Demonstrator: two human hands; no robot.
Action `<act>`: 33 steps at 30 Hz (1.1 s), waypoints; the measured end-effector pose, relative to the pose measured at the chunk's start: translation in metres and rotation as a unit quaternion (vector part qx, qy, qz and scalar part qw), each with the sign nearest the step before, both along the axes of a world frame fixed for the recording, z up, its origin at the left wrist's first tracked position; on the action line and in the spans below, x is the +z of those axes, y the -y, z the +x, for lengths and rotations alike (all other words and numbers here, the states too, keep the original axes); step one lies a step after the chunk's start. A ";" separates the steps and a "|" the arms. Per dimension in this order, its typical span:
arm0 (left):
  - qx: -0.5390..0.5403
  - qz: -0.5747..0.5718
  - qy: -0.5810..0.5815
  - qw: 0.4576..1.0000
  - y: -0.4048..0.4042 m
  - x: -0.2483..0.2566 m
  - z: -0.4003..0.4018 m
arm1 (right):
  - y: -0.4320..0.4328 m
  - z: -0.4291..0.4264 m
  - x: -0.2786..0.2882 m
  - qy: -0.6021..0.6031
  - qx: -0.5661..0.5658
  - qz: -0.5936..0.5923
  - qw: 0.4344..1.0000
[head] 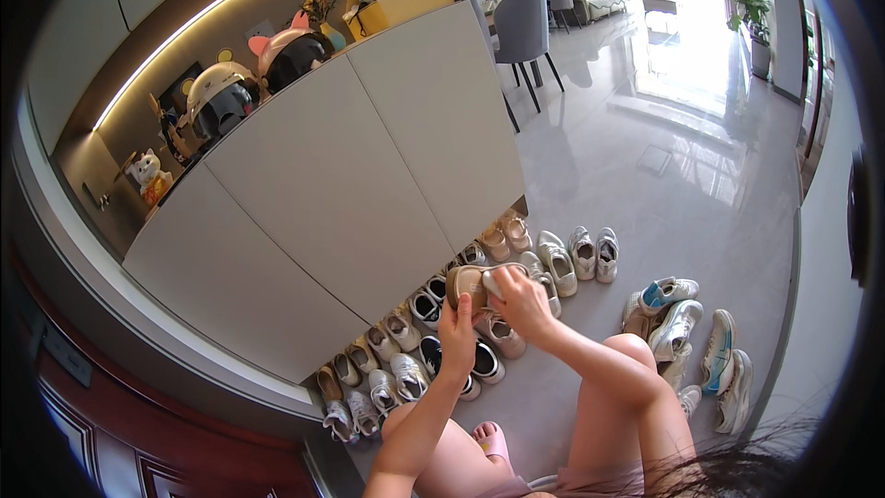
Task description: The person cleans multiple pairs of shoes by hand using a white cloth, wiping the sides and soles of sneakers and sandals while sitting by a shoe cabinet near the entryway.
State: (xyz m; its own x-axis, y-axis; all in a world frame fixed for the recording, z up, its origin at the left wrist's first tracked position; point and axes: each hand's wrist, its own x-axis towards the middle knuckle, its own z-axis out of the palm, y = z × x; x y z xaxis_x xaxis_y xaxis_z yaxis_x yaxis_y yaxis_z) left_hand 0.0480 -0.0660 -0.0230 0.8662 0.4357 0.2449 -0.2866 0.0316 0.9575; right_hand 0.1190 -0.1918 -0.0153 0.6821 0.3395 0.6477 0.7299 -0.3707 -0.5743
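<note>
A beige and brown shoe (467, 285) is held up above the rows of footwear, its tan insole facing the camera. My left hand (459, 325) grips its near end, thumb on the insole. On the shoe's right side, my right hand (515, 296) has its fingers curled around a small whitish thing (492, 283), perhaps a cloth, pressed against the shoe. Beneath the hands stand a pinkish pair (505, 337) and black slip-on shoes (488, 362), partly hidden by the left forearm.
Rows of shoes (409, 375) line the base of a pale cabinet (332, 207). A loose pile of sneakers (674, 332) lies on the grey floor at right. Helmets (220, 98) rest on the cabinet's counter. A grey chair (522, 24) stands farther back. My foot wears a pink slipper (495, 444).
</note>
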 end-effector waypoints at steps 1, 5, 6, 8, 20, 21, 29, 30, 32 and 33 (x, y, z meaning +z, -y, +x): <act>0.001 -0.010 -0.017 1.000 -0.002 -0.002 0.001 | 0.000 -0.003 -0.002 0.010 0.026 -0.011 1.000; 0.004 -0.146 -0.066 0.987 -0.020 -0.007 0.012 | 0.004 -0.004 0.014 0.042 0.084 0.087 0.992; -0.012 -0.180 -0.055 0.982 -0.027 -0.008 0.010 | 0.007 -0.005 0.024 0.012 0.072 0.136 0.988; 0.030 -0.208 -0.044 0.977 -0.033 -0.006 0.008 | 0.014 0.003 0.034 0.015 0.023 0.192 0.981; -0.024 0.112 0.163 0.980 0.008 0.000 -0.008 | 0.007 0.025 -0.008 -0.524 0.159 0.273 0.791; -0.061 0.129 0.153 0.978 0.013 0.004 -0.010 | 0.009 0.024 -0.011 -0.494 0.155 0.340 0.785; -0.216 -0.121 0.045 0.968 -0.018 0.021 -0.006 | 0.033 0.022 0.020 -0.104 -0.035 0.213 0.971; -0.224 -0.050 -0.002 0.973 -0.021 0.026 -0.005 | 0.034 0.018 0.024 -0.103 -0.026 0.211 0.972; -0.216 0.035 -0.040 0.975 -0.020 0.021 -0.003 | 0.030 0.010 0.025 -0.096 -0.012 0.205 0.974; -0.218 0.033 -0.040 0.975 -0.013 0.014 0.000 | 0.030 0.007 0.024 -0.085 -0.005 0.201 0.976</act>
